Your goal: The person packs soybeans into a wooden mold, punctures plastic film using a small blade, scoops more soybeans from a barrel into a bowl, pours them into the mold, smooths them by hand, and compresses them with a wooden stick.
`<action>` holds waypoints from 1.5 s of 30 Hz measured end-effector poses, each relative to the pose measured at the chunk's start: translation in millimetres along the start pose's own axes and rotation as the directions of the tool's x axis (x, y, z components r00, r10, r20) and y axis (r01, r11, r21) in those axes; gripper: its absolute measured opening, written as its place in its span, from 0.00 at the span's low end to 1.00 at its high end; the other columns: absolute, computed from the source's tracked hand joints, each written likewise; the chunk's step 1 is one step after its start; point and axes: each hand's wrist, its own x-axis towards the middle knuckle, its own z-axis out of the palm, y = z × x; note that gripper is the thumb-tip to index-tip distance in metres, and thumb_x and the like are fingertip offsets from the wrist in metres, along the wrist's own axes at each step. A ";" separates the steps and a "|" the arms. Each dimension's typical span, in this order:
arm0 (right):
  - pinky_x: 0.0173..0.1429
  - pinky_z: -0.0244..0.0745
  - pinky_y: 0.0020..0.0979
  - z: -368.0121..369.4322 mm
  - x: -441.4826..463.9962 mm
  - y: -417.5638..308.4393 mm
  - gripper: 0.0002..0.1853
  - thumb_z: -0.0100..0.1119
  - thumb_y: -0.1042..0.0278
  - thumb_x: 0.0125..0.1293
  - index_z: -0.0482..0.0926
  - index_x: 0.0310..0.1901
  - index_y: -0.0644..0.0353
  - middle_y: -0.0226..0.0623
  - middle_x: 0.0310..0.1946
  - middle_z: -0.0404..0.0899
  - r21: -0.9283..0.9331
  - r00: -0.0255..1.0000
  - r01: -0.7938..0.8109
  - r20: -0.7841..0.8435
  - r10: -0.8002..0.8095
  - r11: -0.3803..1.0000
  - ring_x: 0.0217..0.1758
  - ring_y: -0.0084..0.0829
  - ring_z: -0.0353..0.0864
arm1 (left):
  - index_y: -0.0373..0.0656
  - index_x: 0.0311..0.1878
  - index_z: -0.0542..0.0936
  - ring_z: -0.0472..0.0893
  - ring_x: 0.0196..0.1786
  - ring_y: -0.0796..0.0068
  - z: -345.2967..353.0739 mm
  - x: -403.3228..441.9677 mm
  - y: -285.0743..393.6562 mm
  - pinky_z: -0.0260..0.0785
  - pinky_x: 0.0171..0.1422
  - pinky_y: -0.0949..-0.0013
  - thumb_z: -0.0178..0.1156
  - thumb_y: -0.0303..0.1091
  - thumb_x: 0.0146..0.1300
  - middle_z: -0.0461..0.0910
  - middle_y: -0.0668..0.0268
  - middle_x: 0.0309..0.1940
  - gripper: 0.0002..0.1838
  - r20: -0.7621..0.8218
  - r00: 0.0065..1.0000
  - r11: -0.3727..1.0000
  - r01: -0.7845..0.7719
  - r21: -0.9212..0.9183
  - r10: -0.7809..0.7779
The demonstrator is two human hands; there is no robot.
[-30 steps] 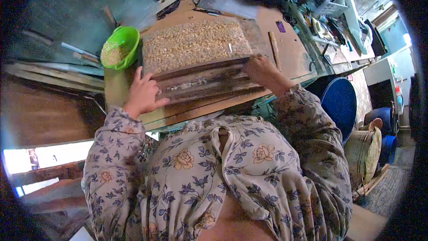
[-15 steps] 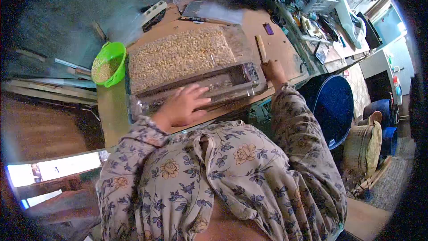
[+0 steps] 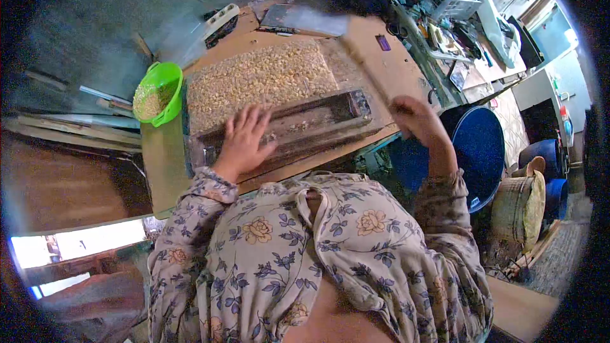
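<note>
My left hand (image 3: 244, 143) lies with fingers spread over the left part of a dark wooden trough-like piece (image 3: 318, 114). Its fingertips reach the near edge of a wide, flat layer of pale yellow nuts or grains (image 3: 260, 79). At the right end of the trough, my right hand (image 3: 416, 117) is closed around a light wooden stick (image 3: 368, 67), smeared by motion and slanting up and to the left. A dusty bare strip of board (image 3: 356, 79) shows between the layer and the stick.
A bright green basket (image 3: 170, 82) with pale grains in it stands left of the layer. A purple packet (image 3: 382, 42) and a grey flat case (image 3: 305, 20) lie on the table's far side. Blue barrels (image 3: 476, 159) stand to the right, beside a cluttered side table (image 3: 470, 76).
My right hand has moved right and slightly down, and the stick now tilts further left and blurs. My left hand has shifted left and up along the trough, its fingers now pointing away from me.
</note>
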 end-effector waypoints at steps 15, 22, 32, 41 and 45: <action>0.19 0.50 0.19 78.2 10.6 53.5 0.07 0.52 0.70 0.58 0.72 0.28 0.64 0.21 0.15 0.61 0.354 0.982 -0.145 -0.064 0.179 0.924 0.15 0.15 0.57 | 0.44 0.61 0.57 0.49 0.65 0.47 30.8 -79.2 -111.8 0.45 0.64 0.49 0.46 0.49 0.58 0.49 0.54 0.64 0.30 -0.183 0.925 0.942 0.315 -0.114 -0.331; 0.17 0.53 0.19 81.8 21.2 74.5 0.08 0.47 0.65 0.62 0.72 0.31 0.60 0.23 0.17 0.65 0.352 0.926 -0.162 -0.267 0.265 0.922 0.16 0.16 0.60 | 0.44 0.60 0.57 0.45 0.66 0.48 51.5 -99.9 -165.2 0.45 0.66 0.57 0.44 0.47 0.60 0.44 0.45 0.63 0.27 -0.172 0.796 0.711 0.393 -0.583 -0.581; 0.26 0.64 0.19 77.9 -54.3 86.9 0.12 0.52 0.65 0.60 0.73 0.42 0.61 0.25 0.28 0.73 0.336 0.754 0.013 -0.621 0.211 0.942 0.24 0.16 0.69 | 0.42 0.54 0.61 0.67 0.48 0.57 81.7 -55.1 -308.4 0.66 0.46 0.57 0.60 0.48 0.45 0.64 0.53 0.47 0.35 0.097 0.657 0.135 0.294 -0.946 -0.748; 0.26 0.64 0.19 79.3 -117.7 126.0 0.12 0.54 0.68 0.57 0.73 0.43 0.61 0.28 0.29 0.75 0.378 0.749 0.008 -0.616 0.246 0.926 0.25 0.16 0.68 | 0.33 0.48 0.67 0.71 0.43 0.48 8.3 -65.1 -297.4 0.62 0.48 0.55 0.63 0.45 0.47 0.73 0.47 0.39 0.30 -0.296 0.715 0.771 0.547 -0.326 -0.633; 0.30 0.67 0.21 64.4 -115.0 112.5 0.15 0.57 0.67 0.55 0.72 0.45 0.61 0.31 0.33 0.75 0.271 0.796 0.031 -0.589 0.141 0.962 0.28 0.19 0.71 | 0.34 0.49 0.68 0.74 0.44 0.57 -35.7 -32.6 -289.6 0.68 0.43 0.63 0.55 0.34 0.56 0.74 0.49 0.39 0.20 -0.503 0.731 0.834 0.551 0.036 -0.461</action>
